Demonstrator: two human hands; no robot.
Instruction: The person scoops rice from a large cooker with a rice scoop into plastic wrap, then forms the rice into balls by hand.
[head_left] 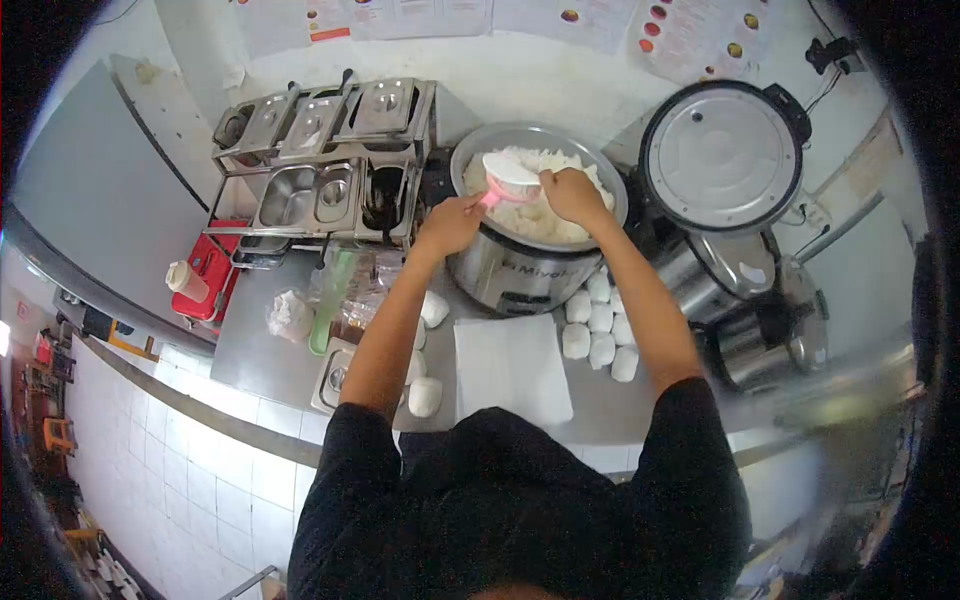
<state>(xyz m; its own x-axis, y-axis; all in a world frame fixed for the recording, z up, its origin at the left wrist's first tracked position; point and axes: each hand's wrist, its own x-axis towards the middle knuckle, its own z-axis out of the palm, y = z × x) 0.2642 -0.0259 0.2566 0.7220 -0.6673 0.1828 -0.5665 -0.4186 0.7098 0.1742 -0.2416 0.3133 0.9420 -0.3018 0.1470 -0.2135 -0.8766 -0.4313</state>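
My left hand [450, 225] is closed around the handle of a pink scoop [492, 196], which is over the open rice cooker [510, 272]. Cooked white rice [545, 217] fills the cooker. My right hand [575, 196] is closed at the scoop's right side, on a flat white piece [512, 168] that looks like a rice paddle lying across the scoop's top. Its handle is hidden in my fingers. Directly in front of the cooker lies a stack of white paper sheets [510, 370].
White rounded bundles [600, 320] sit right of the paper, with several more [425, 397] to its left. A rack of steel food pans [320, 160] stands back left. The cooker's round lid [722, 155] is raised at right, above steel pots [745, 340]. A green tool [333, 300] lies left.
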